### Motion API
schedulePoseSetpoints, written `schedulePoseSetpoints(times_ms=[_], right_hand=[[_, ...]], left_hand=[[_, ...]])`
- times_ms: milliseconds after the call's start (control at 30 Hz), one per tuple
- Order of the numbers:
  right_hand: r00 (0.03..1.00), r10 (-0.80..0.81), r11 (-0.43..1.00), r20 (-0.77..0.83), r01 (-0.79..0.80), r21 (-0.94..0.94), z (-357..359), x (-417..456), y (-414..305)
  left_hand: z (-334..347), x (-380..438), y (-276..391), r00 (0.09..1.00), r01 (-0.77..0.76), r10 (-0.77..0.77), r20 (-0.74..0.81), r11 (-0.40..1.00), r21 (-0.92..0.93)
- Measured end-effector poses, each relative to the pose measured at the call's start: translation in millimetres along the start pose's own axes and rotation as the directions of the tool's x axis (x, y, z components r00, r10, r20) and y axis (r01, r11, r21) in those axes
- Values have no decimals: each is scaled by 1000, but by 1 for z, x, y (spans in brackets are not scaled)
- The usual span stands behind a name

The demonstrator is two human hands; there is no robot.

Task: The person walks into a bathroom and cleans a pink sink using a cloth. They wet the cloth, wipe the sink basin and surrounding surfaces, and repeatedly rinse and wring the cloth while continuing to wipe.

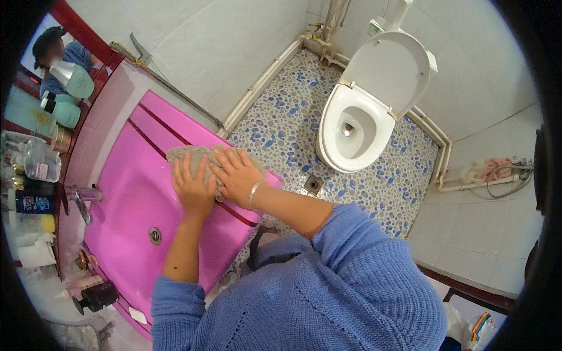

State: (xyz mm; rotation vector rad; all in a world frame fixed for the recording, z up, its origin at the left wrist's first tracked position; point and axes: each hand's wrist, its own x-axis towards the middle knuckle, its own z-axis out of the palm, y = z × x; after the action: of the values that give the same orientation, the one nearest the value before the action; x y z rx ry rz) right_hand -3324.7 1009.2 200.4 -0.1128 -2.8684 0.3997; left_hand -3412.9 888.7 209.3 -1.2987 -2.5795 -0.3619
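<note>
Both hands lie palm-down on a bunched grey-beige cloth (175, 153) on the front part of a glossy pink washbasin (131, 184). My left hand (193, 188) presses its near side with fingers spread. Beside it, my right hand (239, 177), with a silver bracelet (255, 194) at the wrist, holds down the other side. Dark red stripes (153, 139) cross the basin rim and pass under the cloth. The metal drain (155, 236) shows in the bowl, and a chrome faucet (83, 199) stands at the basin's back.
Bottles crowd the left shelf, including a clear plastic one (42, 160). A dark pump bottle (99, 296) and a white bar (138, 315) sit by the basin rim. A sickle (140, 48) leans at the wall corner. To the right stands a toilet (322, 136) with raised lid, near a floor drain (314, 184).
</note>
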Motion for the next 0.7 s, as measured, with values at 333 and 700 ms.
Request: schedulePoseSetpoints(times_ms=[333, 700], right_hand=[[987, -158, 976, -30, 161, 147, 0, -66, 7], [965, -239, 912, -108, 262, 317, -3, -103, 23]], left_hand=[[-16, -52, 61, 988, 124, -130, 90, 990, 70], [-13, -87, 95, 985, 173, -174, -5, 977, 126]])
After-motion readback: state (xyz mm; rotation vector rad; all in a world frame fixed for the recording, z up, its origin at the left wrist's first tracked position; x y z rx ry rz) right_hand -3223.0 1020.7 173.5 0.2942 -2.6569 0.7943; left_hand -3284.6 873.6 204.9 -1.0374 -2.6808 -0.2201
